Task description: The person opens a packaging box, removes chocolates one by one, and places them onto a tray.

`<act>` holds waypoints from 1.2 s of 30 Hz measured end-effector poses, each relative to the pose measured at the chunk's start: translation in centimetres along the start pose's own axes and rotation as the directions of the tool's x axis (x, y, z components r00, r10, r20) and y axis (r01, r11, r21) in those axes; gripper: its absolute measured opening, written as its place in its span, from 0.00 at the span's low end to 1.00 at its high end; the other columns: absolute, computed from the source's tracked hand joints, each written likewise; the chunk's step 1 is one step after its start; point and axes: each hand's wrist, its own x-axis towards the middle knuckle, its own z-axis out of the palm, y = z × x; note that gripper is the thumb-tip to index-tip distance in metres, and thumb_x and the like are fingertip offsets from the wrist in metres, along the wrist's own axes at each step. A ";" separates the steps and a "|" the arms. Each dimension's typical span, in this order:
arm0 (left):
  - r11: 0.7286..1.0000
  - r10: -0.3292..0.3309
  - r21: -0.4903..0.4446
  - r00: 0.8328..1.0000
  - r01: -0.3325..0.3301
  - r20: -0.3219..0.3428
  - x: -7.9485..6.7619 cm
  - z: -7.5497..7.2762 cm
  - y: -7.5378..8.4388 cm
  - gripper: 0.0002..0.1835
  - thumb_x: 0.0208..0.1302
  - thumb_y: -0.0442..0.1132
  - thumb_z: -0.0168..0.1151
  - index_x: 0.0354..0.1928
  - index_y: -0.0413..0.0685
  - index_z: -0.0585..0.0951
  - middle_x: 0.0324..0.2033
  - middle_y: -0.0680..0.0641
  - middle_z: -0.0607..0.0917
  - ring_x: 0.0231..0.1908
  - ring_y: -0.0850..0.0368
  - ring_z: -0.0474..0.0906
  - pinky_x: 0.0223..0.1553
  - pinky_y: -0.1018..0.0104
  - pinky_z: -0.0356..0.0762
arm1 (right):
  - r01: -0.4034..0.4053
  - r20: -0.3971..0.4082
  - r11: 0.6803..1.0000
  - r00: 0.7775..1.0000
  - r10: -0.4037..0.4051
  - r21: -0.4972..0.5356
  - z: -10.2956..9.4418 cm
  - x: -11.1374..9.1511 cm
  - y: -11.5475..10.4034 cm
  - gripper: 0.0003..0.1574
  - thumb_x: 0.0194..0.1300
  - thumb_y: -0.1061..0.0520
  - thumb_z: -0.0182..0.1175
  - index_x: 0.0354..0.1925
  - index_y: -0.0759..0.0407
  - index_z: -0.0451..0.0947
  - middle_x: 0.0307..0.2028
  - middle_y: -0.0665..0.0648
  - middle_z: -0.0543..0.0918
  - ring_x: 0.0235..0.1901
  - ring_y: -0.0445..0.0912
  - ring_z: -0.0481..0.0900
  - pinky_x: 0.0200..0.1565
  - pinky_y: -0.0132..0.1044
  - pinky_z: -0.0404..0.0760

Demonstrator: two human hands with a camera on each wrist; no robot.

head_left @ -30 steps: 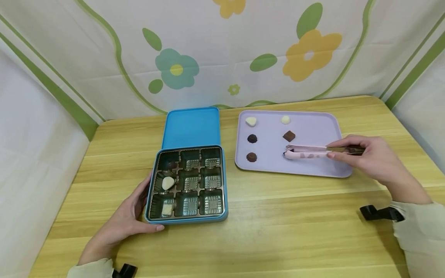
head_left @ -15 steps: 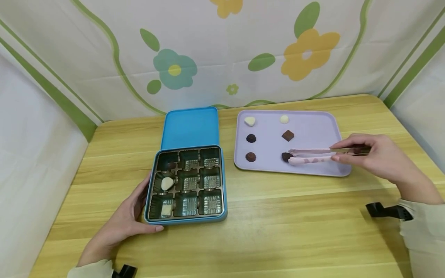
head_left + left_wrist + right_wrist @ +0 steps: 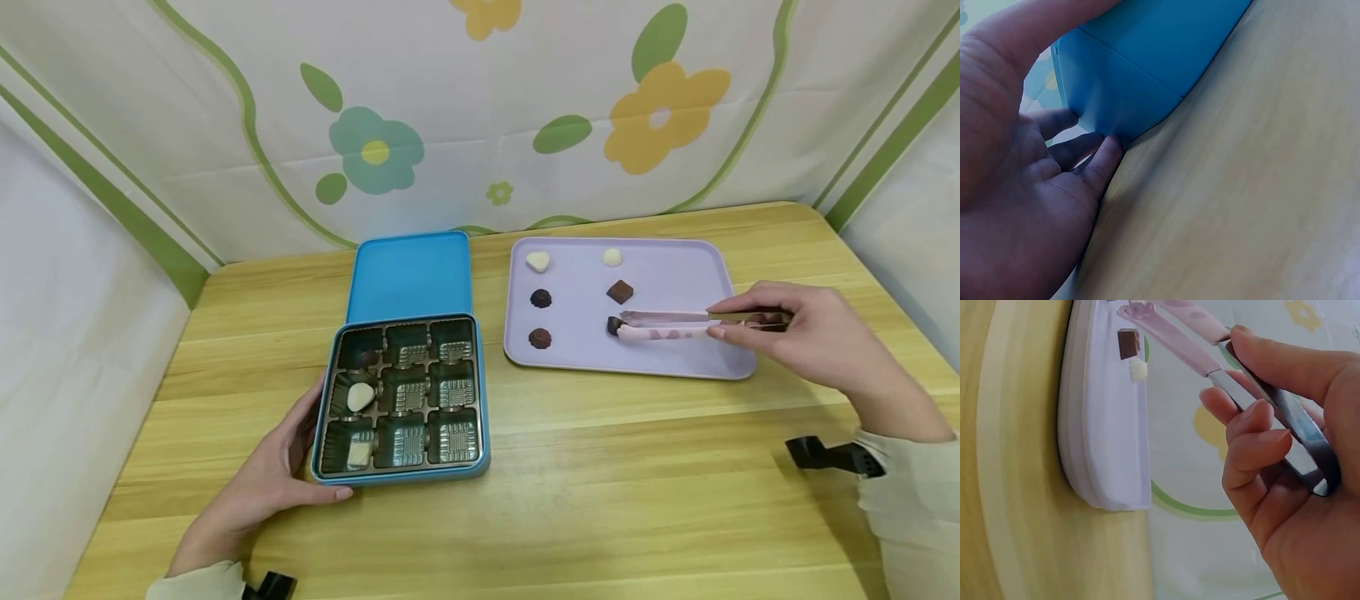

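My left hand (image 3: 273,467) holds the near left corner of an open blue tin (image 3: 405,480), thumb along its front and fingers against its left side. In the tin's left column lie a dark chocolate (image 3: 367,358) at the back, a white chocolate (image 3: 360,397) in the middle and a pale square one (image 3: 359,455) in front. My right hand (image 3: 817,337) grips pink-tipped tongs (image 3: 663,333) over the lilac tray (image 3: 675,279). At the tongs' tips is a dark chocolate (image 3: 614,326), partly hidden by them.
Left on the tray are a white chocolate (image 3: 537,262) and two dark ones, (image 3: 541,298) the farther. A white dome chocolate (image 3: 612,257) and a brown square chocolate (image 3: 619,292) sit farther right. The blue lid (image 3: 410,275) lies behind the tin; a patterned curtain (image 3: 465,150) borders the table.
The tongs drew back to the right, uncovering the dark chocolate, then came left again to it. That chocolate has shifted slightly toward the back. My left hand and the tin stay put.
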 end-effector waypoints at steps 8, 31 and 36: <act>1.000 -0.011 0.002 1.000 0.011 0.002 0.0 0.0 0.0 0.75 0.48 0.25 0.85 0.88 0.69 0.46 0.87 0.42 0.51 0.73 0.78 0.62 0.67 0.87 0.64 | -0.043 0.009 0.999 0.999 0.043 0.028 0.3 0.1 0.2 0.17 0.68 0.47 0.77 0.52 0.50 0.93 0.35 0.30 0.87 0.31 0.36 0.81 0.29 0.30 0.78; 1.000 0.011 -0.005 1.000 -0.011 0.005 0.1 0.0 -0.1 0.75 0.47 0.24 0.85 0.89 0.67 0.46 0.87 0.42 0.52 0.75 0.80 0.59 0.68 0.88 0.61 | 0.517 -0.095 0.856 0.852 -0.514 -0.001 1.8 -0.3 -2.8 0.31 0.42 0.72 0.85 0.43 0.46 0.93 0.30 0.40 0.81 0.30 0.32 0.71 0.31 0.24 0.70; 1.000 0.022 -0.016 1.000 -0.022 0.008 0.1 -0.1 -0.2 0.75 0.47 0.23 0.84 0.89 0.65 0.46 0.87 0.43 0.52 0.76 0.79 0.58 0.69 0.87 0.61 | 0.605 -0.124 0.792 0.782 -0.611 -0.090 2.3 -0.1 -2.8 0.33 0.35 0.73 0.86 0.42 0.50 0.94 0.29 0.37 0.78 0.28 0.29 0.67 0.30 0.21 0.67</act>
